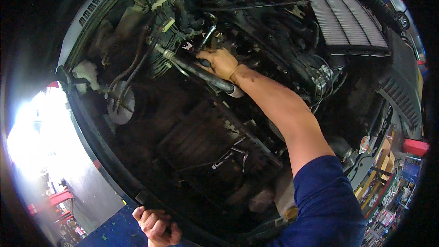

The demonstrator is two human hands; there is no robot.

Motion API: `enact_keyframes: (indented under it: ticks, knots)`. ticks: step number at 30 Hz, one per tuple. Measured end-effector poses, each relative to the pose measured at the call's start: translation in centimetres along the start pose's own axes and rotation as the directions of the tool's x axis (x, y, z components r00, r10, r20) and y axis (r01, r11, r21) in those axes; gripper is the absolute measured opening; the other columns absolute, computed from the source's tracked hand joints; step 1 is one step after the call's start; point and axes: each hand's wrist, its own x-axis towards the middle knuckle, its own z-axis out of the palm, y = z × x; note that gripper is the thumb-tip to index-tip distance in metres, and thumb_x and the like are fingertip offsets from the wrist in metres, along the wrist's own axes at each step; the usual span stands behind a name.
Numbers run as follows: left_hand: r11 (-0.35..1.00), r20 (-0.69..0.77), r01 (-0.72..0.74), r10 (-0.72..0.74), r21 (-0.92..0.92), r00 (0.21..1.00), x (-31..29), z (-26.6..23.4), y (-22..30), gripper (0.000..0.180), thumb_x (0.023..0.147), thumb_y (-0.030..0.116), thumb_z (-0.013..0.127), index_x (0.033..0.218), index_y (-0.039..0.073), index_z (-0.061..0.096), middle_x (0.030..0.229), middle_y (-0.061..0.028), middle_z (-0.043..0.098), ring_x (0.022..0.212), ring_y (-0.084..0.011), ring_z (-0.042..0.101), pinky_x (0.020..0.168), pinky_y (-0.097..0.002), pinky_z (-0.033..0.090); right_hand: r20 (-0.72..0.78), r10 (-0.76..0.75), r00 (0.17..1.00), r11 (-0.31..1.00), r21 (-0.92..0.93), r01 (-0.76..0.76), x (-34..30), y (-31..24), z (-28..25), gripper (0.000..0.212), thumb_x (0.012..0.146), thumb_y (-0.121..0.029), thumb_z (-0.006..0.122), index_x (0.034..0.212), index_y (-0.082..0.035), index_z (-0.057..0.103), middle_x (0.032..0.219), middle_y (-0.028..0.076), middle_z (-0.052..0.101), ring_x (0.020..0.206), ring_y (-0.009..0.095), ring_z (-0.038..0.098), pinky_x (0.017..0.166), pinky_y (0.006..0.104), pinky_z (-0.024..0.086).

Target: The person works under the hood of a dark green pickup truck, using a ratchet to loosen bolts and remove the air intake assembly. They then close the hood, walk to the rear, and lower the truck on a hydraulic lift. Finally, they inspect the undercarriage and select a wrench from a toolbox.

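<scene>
1. Tool location: the bright metal hand tool [208, 36] lies in the upper centre of the frame, among the dark engine parts.
2. Right hand [219, 63]: fingers curled around what appears to be the tool's dark handle [206, 63]. The exact finger closure is partly hidden.
3. Tool axis: the visible shaft slants from the hand toward the upper right, roughly crosswise to the right forearm, which enters from the lower right.
4. Nearer hand: the right. The left hand [157, 227] is well apart, at the lower left by the engine bay edge, fingers bent; whether it grips anything cannot be told.
5. Clearance: the thick hose [201, 72] runs diagonally just below the right hand, toward the lower right, and in judgement limits handle swing on that side.
6. Tool head: contact with a part cannot be confirmed.
</scene>
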Motion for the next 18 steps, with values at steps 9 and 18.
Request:
enact_keyframes:
  ticks: [9, 18]
  knots:
    - [1.000, 0.018, 0.012, -0.012, 0.025, 1.000, 0.0, 0.2, 0.0, 0.010, 0.072, 0.015, 0.069, 0.072, 0.009, 0.060, 0.074, -0.0069, 0.066, 0.071, -0.0264, 0.064, 0.086, -0.0434, 0.043, -0.104, 0.206, 0.973, 0.978, 0.041, -0.203, 6.4, -1.9, -0.4, 0.035, 0.090, -0.038, 0.074, 0.108, -0.007, 0.074, 0.082, 0.018, 0.074, 0.076, 0.040, 0.072, 0.073, 0.0488, 0.059]
    - [1.000, 0.028, 0.026, -0.026, 0.011, 0.999, 0.0, -0.1, 0.1, 0.010, 0.067, 0.015, 0.067, 0.071, 0.009, 0.060, 0.073, -0.0078, 0.064, 0.070, -0.0271, 0.062, 0.086, -0.0440, 0.043, -0.201, 0.401, 0.894, 0.913, 0.008, -0.408, 7.5, -4.3, 1.2, 0.030, 0.089, -0.033, 0.076, 0.106, -0.008, 0.076, 0.097, 0.018, 0.075, 0.093, 0.036, 0.071, 0.086, 0.0454, 0.056]
